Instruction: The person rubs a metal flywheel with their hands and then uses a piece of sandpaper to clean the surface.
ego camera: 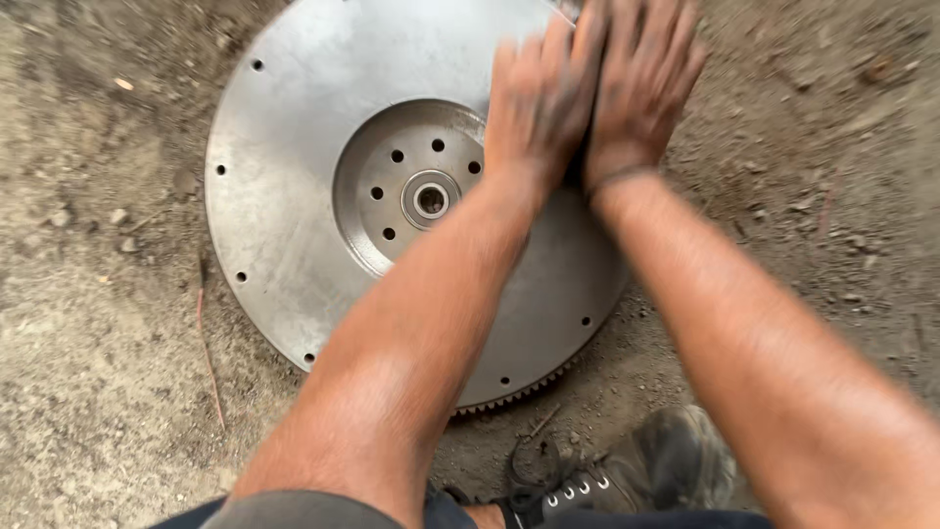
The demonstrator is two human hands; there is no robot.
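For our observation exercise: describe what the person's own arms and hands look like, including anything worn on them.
Both forearms are bare, with no sleeves, gloves or watch in view. The left hand and right hand are smeared with dark grime and look motion-blurred. A thin dark line circles the right wrist; whether it is a band or dirt cannot be told.

The flywheel (294, 196) is dull silver-grey — its recessed centre darker, ringed with black holes — on brown-grey dirt ground (88, 323), beside a black shoe (666, 465) with white-tipped laces.
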